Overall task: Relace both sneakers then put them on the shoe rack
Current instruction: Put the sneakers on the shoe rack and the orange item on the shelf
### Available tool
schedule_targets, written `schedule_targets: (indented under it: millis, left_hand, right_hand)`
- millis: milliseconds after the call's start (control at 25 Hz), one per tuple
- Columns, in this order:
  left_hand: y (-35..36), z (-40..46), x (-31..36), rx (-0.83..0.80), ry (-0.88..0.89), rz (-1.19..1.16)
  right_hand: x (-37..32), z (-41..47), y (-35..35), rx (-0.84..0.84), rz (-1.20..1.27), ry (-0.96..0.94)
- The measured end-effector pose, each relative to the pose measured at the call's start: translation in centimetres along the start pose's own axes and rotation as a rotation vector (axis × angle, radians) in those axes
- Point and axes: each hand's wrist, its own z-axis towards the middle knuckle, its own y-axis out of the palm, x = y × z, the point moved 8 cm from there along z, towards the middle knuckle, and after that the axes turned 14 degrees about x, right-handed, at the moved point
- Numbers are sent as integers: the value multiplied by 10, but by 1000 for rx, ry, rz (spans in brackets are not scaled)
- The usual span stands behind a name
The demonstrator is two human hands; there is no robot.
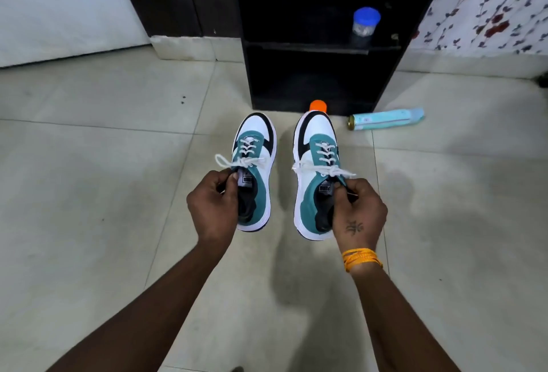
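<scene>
Two teal, white and black sneakers point away from me, both laced with white laces tied in bows. My left hand [213, 204] grips the left sneaker [255, 170] at the inner edge of its opening, beside the tongue. My right hand [357, 214] pinches the right sneaker [318, 176] at the collar near its tongue. Both shoes appear lifted a little above the tiled floor, with shadows beneath them. The black shoe rack [320, 48] stands straight ahead, its lower shelf dark and open.
A clear jar with a blue lid [364, 23] sits on the rack's upper shelf. An orange cap [318, 105] shows at the rack's foot behind the right shoe. A pale blue folded umbrella [385, 119] lies on the floor to the right. Tiled floor spreads all around.
</scene>
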Motion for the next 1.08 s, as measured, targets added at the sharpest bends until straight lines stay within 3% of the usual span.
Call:
schedule_targets:
  millis: [600, 840, 1080]
  left_hand:
    - [-139, 90, 375, -69, -74, 59]
    - [-135, 144, 477, -137, -29, 46]
    - [-81, 190, 523, -174, 97, 55]
  right_hand:
    - [-365, 73, -154, -32, -94, 51]
    - [-468, 103, -167, -24, -126, 47]
    - [-504, 160, -131, -11, -108, 15]
